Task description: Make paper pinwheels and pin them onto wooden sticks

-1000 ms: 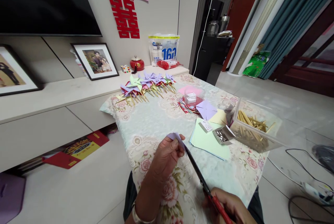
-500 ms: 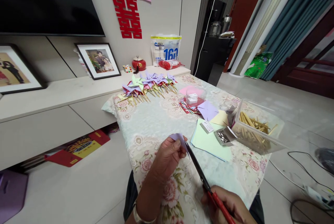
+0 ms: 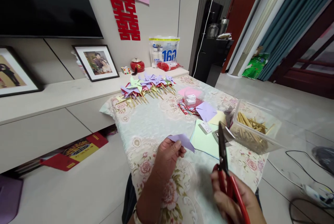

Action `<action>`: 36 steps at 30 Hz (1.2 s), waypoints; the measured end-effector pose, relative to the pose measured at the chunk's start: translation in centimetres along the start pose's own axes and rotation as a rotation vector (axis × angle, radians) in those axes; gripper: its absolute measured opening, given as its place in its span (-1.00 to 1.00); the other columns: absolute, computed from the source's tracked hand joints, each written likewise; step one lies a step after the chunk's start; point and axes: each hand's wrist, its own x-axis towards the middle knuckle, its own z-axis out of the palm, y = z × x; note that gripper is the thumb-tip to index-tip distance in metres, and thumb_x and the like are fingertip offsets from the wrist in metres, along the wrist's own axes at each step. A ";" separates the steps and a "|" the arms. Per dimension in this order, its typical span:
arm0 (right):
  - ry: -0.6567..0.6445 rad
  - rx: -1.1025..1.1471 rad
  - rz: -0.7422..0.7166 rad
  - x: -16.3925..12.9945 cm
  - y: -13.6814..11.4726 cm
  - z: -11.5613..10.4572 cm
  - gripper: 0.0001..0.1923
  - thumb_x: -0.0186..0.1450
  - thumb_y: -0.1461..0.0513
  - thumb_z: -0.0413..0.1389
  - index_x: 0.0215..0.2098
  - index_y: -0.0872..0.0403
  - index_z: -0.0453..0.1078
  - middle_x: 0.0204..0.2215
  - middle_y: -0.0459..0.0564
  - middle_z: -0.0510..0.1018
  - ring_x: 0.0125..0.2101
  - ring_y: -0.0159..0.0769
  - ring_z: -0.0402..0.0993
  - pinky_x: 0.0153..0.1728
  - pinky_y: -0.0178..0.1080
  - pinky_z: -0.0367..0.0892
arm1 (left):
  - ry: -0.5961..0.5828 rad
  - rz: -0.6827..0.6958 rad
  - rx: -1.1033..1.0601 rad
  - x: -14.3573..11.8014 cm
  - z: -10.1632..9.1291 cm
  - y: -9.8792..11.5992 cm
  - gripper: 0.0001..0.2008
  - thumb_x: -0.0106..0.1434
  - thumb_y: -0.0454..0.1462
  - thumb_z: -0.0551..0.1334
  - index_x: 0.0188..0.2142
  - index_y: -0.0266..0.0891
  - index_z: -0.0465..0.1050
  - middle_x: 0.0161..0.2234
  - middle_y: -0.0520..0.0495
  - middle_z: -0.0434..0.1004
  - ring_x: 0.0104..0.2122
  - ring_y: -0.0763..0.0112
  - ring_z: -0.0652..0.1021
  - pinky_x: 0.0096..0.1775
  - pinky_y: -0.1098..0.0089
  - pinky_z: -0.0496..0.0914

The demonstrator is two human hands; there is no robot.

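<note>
We hold a folded paper piece (image 3: 182,140) in our left hand (image 3: 167,156), above the near end of the counter (image 3: 151,126). To its right, well apart from the paper, our right hand (image 3: 231,196) keeps its grip on scissors (image 3: 224,163) pointing away from us. Beyond the scissors lies a stack of paper sheets (image 3: 206,142), with a box of sticks (image 3: 252,126) at its right. At the far end of the counter lies a row of pinwheels (image 3: 146,86); behind them, on a shelf (image 3: 57,93), a framed photo (image 3: 96,62) leans against the wall.
</note>
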 end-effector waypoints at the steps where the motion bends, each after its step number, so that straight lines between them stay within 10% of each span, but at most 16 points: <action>1: 0.088 -0.003 -0.066 0.5 -0.7 0.4 -0.44 -0.02 -0.06 0.42 -0.19 0.07 0.47 -0.40 -0.06 0.48 -0.57 -0.46 0.23 -0.59 -0.39 0.15 | 0.004 0.023 0.056 0.0 0.1 -0.2 -0.77 0.03 -0.20 0.47 -0.40 -0.28 0.53 -0.55 -0.01 0.51 -0.54 0.46 0.46 -0.45 0.44 0.28; 15: 0.170 0.142 -0.257 6.0 -3.1 4.4 -0.59 0.02 0.07 0.41 -0.25 0.08 0.45 -0.36 -0.04 0.60 -0.57 -0.39 0.48 -0.55 -0.35 0.38 | -0.223 0.371 0.610 0.9 -1.2 -1.8 -0.91 0.18 -0.28 0.34 -0.40 -0.27 0.49 -0.42 -0.01 0.40 -0.42 0.45 0.40 -0.35 0.42 0.28; 27: -0.164 0.128 -0.308 7.3 -4.5 2.7 -0.66 0.09 0.21 0.38 -0.20 0.07 0.43 -0.41 -0.12 0.57 -0.58 -0.45 0.46 -0.53 -0.37 0.37 | -0.259 -0.295 0.046 -0.4 -0.2 -0.3 -0.60 0.21 -0.05 0.28 -0.06 -0.25 0.49 -0.47 -0.07 0.52 -0.61 0.45 0.43 -0.56 0.44 0.25; 36: -0.424 0.122 -0.275 8.4 -4.2 3.2 -0.71 0.12 0.28 0.37 -0.21 0.06 0.44 -0.36 -0.11 0.60 -0.52 -0.43 0.49 -0.44 -0.34 0.42 | -0.358 -0.442 -0.002 -0.5 0.2 0.8 -0.52 0.18 -0.19 0.39 0.09 -0.24 0.47 -0.45 -0.01 0.49 -0.61 0.58 0.38 -0.56 0.52 0.20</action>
